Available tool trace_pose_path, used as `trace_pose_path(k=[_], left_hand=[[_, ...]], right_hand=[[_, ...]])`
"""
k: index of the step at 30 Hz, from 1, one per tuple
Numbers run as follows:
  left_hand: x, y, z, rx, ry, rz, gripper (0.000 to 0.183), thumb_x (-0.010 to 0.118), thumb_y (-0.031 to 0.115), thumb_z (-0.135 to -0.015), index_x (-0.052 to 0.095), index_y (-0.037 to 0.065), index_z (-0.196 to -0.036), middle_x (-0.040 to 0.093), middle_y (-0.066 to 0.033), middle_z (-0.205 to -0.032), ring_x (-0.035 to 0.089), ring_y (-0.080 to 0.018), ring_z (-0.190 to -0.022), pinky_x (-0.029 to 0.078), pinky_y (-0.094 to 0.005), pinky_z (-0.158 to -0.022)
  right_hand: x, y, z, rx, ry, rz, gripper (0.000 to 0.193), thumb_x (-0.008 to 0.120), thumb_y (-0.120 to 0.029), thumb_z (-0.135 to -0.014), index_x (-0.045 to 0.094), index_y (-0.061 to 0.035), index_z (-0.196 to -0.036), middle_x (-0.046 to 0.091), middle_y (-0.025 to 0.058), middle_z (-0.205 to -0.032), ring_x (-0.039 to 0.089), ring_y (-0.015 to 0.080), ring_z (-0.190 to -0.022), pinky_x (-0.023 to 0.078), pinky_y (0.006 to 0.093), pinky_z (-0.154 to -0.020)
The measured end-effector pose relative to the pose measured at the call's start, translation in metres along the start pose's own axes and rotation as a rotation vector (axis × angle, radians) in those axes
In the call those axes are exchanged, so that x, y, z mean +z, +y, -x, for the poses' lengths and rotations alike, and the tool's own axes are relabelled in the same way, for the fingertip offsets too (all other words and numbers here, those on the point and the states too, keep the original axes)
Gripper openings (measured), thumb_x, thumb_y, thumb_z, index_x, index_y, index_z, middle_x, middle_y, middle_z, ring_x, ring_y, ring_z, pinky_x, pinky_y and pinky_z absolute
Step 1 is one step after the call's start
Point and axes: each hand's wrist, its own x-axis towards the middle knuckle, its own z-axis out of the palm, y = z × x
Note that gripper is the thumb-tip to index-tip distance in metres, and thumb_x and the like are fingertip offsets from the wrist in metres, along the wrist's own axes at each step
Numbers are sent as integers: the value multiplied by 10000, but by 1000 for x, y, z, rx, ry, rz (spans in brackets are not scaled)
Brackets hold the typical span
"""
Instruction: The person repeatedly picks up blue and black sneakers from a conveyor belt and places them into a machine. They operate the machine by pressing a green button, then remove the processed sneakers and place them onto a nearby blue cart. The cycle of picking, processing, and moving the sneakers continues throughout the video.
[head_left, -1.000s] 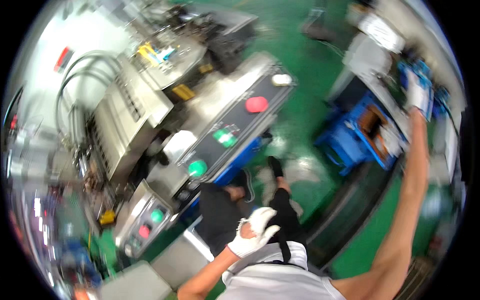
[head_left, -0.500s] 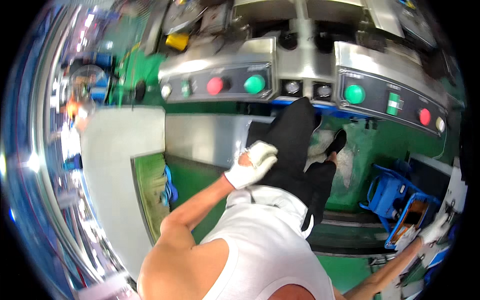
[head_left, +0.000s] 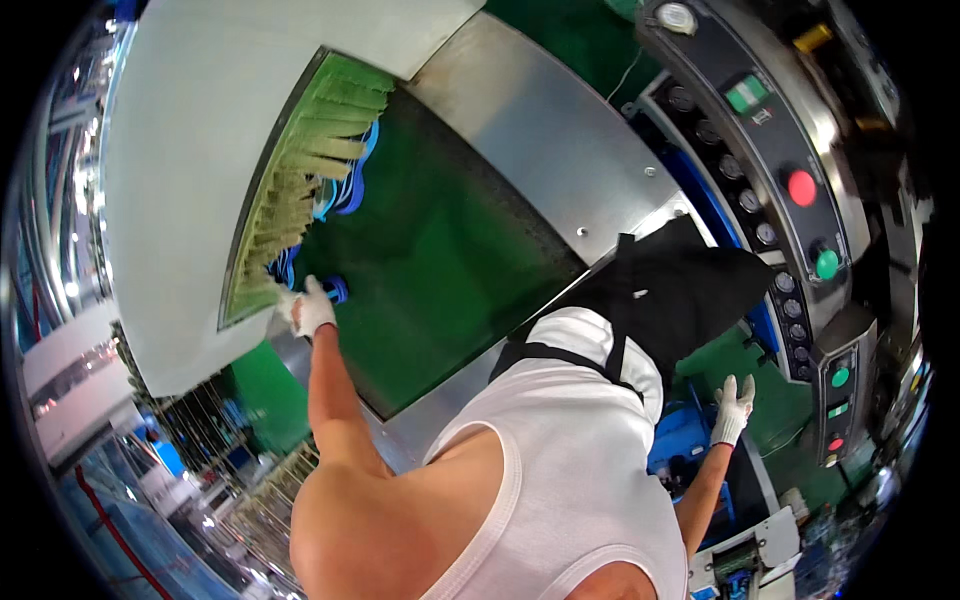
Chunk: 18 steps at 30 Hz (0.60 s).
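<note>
My left hand (head_left: 312, 309), in a white glove, reaches to the lower end of a fringe of green strips (head_left: 310, 165) over a green conveyor belt (head_left: 430, 240). Its fingers look spread, partly smeared against the strips. Right beside it lies a small blue strap-like piece (head_left: 336, 290); whether they touch I cannot tell. Further up, more blue looped pieces (head_left: 352, 185) stick out from under the strips. My right hand (head_left: 733, 410), also gloved, is held out at the right with fingers apart and nothing in it, above a blue plastic seat or crate (head_left: 682, 440).
A pale machine housing (head_left: 175, 200) stands behind the fringe. A metal plate (head_left: 540, 110) borders the belt. Along the right run control panels with a red button (head_left: 801, 187), a green button (head_left: 827, 264) and several round gauges (head_left: 749, 200). Metal racks (head_left: 275, 505) stand at the lower left.
My view and body have turned left toward the belt. My left hand has gone from my lap to the fringe; my right hand has come away from the clutter at the far right.
</note>
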Motion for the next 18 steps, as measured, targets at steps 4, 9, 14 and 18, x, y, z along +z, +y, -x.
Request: trace_pose_path(k=[4,9,14,18], left_hand=[[37,-100,-67,-85,119,246,904,553,665,-1004,374,37,-1629,431,-248,-1620,448,-433,-1467,421,-519,-1163],[121,-85,-98,221,110,391,741,525,556,-1047,448,65,-1597,328,-228,-1670,511,-424,-1407,448,-488,-1142],[101,-77,-81,178,47,312,483,473,483,-1100,698,87,-1261,637,-220,-1306,672,-422,-1142,549,-521,-900],[57,-11,21,509,176,504,278,600,301,-1065,703,50,-1121,610,-202,-1154,653,-423,-1020,533,-524,-878]], right_hand=[[-22,-56,-25,-12,-37,646,852,726,-442,-980,373,-16,-1628,453,219,-1612,627,293,-1271,590,399,-944],[-48,-70,-70,-45,12,560,767,720,-506,-977,471,-139,-1603,608,152,-1417,675,213,-983,570,350,-806],[-46,-121,-65,-159,-63,620,749,728,-396,-1015,427,-75,-1621,637,105,-1442,692,185,-975,590,321,-760],[-10,-155,-15,-344,-124,318,671,686,-231,-1050,399,-52,-1630,605,110,-1470,638,180,-1163,555,296,-913]])
